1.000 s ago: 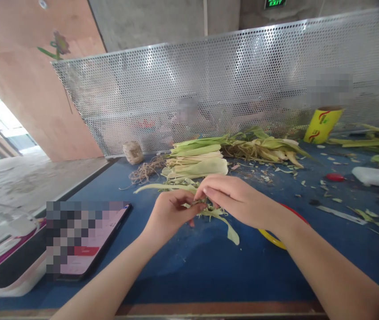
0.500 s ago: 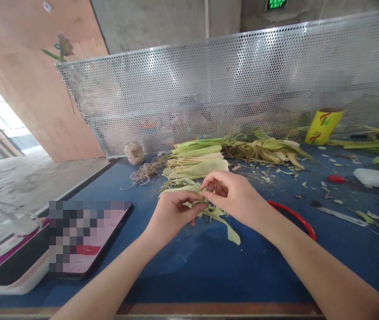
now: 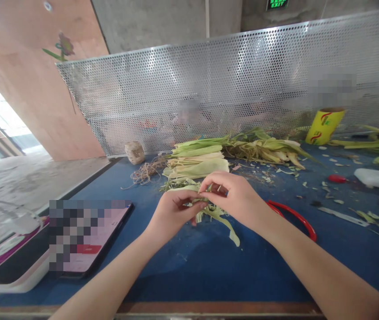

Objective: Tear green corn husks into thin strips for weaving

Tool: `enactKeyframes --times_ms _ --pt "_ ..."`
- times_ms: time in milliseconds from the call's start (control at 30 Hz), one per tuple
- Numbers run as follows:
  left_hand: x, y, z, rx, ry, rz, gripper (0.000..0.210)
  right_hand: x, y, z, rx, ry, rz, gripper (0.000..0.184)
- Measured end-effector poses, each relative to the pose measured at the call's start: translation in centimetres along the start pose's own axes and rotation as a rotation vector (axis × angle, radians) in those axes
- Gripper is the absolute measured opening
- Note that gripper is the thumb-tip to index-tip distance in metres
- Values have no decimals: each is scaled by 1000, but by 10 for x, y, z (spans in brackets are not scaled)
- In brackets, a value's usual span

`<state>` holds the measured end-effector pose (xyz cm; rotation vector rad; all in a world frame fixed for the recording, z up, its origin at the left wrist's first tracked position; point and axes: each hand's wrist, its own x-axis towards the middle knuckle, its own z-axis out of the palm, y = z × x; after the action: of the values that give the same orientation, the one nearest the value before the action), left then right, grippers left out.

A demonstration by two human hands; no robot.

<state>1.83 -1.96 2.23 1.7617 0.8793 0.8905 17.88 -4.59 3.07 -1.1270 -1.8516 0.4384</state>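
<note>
Above the table's middle, my left hand is closed, thumb and fingers pinching a pale green corn husk. Torn strips of the husk hang below the hands, one toward the lower right. My right hand meets the left at the fingertips, its thumb and index finger pinched together on the same piece. The exact bit between the fingertips is hidden. Just beyond the hands lie flat stacked corn husks, with shredded husk bits in front of them.
Brown twine lies left of the stack, near a whitish lump. Phones lie at left. Red handles show beside my right forearm. A husk bundle, yellow roll, blade and scraps lie right; perforated metal screen behind.
My right fingertips have shifted slightly left and closed tighter against the left ones. The hanging husk strip has swayed a little. Everything else stays put.
</note>
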Motion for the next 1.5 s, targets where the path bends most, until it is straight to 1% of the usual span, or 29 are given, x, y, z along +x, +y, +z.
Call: enactKeyframes --times_ms 67,133,200,300,367,500,567,633,700,767,800,833,867,900,967,1033,1100,1167,1233,1300,1400,1467,1500 --pt "0 0 0 -14 6 2 12 0 -1 0 54 28 4 5" --pt "1 0 -1 -43 -19 -3 12 0 -2 1 76 52 -21 6" --pt "2 0 -2 -86 -51 -7 12 -1 -2 3 49 70 -72 6" --pt "2 -2 -3 -146 -68 -19 13 -2 -2 4 -8 83 -150 7" --pt "2 -3 -2 -192 -59 -36 15 -2 -1 3 -43 84 -179 8" --pt "1 -3 0 -307 -17 -80 19 -3 1 1 -99 108 -190 9" --pt "1 -2 1 -349 7 -102 21 -3 1 1 -132 119 -223 12" --pt "1 -1 2 -359 27 -117 23 -4 1 2 -174 137 -281 13" --pt "1 0 2 -335 39 -101 23 -4 -1 3 -208 177 -313 12" --pt "0 0 2 -254 47 -55 21 -3 -1 4 -214 252 -281 8" --pt "0 0 2 -192 53 -23 20 -3 -1 3 -201 286 -232 7" --pt "-1 1 2 -119 59 8 19 -3 -1 3 -179 293 -153 10" --pt "-1 1 1 -41 70 37 18 -2 0 2 -151 265 -51 17" --pt "-2 1 1 30 81 63 17 -2 2 1 -116 200 61 26" --pt "-3 2 1 123 87 108 14 -1 5 -1 -31 17 251 45" --pt "-4 2 1 169 52 160 11 1 8 -2 50 -116 333 54" --pt "-5 3 2 181 -10 219 12 3 11 -3 117 -163 351 54" --pt "-6 2 4 182 -66 266 13 5 12 -5 169 -170 370 49" --pt "-6 2 4 204 -104 276 14 7 14 -8 226 -167 385 43" --pt "-7 1 5 268 -130 274 16 8 15 -11 268 -172 384 41" --pt "-8 0 5 378 -161 293 19 7 17 -14 245 -210 350 41" --pt "-9 1 6 428 -178 317 19 4 17 -14 175 -237 325 41" --pt "-9 0 6 448 -181 325 19 3 18 -13 125 -221 312 42"
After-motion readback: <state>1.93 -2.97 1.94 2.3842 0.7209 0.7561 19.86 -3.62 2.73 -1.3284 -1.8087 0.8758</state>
